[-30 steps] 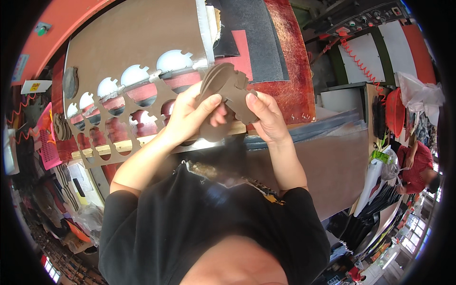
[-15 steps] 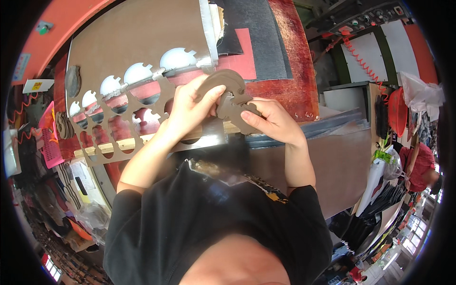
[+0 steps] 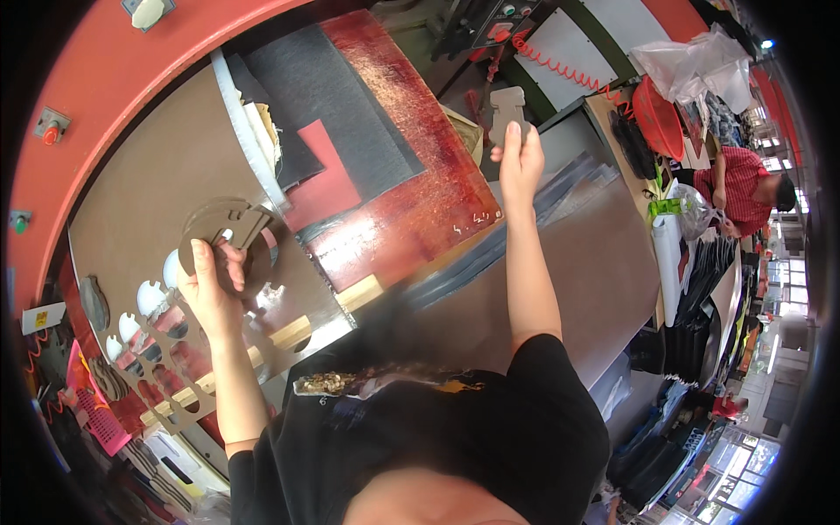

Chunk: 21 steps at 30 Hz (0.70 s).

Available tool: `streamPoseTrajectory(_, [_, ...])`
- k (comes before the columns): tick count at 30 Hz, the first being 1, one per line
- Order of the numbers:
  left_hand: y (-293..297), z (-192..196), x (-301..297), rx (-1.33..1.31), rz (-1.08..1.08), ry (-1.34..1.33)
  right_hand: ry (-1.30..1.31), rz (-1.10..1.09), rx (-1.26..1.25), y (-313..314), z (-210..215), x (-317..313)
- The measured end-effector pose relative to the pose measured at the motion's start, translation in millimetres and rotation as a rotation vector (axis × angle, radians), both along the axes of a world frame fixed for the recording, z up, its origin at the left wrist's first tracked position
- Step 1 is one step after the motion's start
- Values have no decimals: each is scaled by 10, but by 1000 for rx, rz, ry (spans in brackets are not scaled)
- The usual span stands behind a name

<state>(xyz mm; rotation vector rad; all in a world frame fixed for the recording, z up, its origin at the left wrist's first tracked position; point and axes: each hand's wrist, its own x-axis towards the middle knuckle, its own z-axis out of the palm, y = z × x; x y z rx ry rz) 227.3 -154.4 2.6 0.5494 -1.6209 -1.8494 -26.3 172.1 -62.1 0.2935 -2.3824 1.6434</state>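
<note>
A round brown cardboard piece is gripped by the left hand over the punched brown sheet. A small grey cut piece is pinched by the raised right hand above the bench.

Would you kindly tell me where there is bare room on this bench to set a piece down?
The grey-brown bench top right of the right hand is bare. The brown sheet above the left hand is open. The red board is partly bare; its black mats crowd the rest.
</note>
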Motion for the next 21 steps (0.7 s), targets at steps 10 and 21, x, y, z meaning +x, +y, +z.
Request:
streamPoseTrajectory(10, [312, 121, -149, 26, -100, -67, 280, 332, -121, -865, 242, 628])
streamPoseTrajectory(21, [430, 219, 19, -42, -146, -56, 690, 681, -24, -1648, 817, 1354])
